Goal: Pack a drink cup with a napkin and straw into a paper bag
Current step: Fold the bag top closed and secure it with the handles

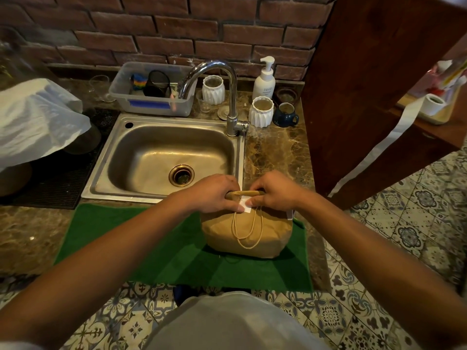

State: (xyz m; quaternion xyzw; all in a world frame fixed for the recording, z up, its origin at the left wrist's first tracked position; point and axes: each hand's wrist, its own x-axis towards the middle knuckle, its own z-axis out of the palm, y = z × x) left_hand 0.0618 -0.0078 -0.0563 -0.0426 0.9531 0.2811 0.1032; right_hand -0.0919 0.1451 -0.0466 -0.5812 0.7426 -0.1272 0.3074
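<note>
We have the paper bag (246,232) standing on the green mat (177,258), just beside the steel sink (166,150), and its top is folded over into a flat roll (243,193) that runs left to right between our hands. That long axis is what the coming move turns on: our left hand (214,193) closes over the roll's left end, our right hand (274,194) over its right end, each equally near, so any pressing or sealing has to travel along the fold rather than across it. Both hands are curled tight, fingers pinching the roll, and between them they also hold a small white square (244,206) – a sticker or label, we judge – flat against the bag's front face, just below the fold. The cup, napkin and straw are out of sight, presumably inside. The bag is matte brown kraft paper, bulged and softly creased, with thin twisted-cord handles (249,231) drooping in loops down its front – limp, light, easily snagged
</note>
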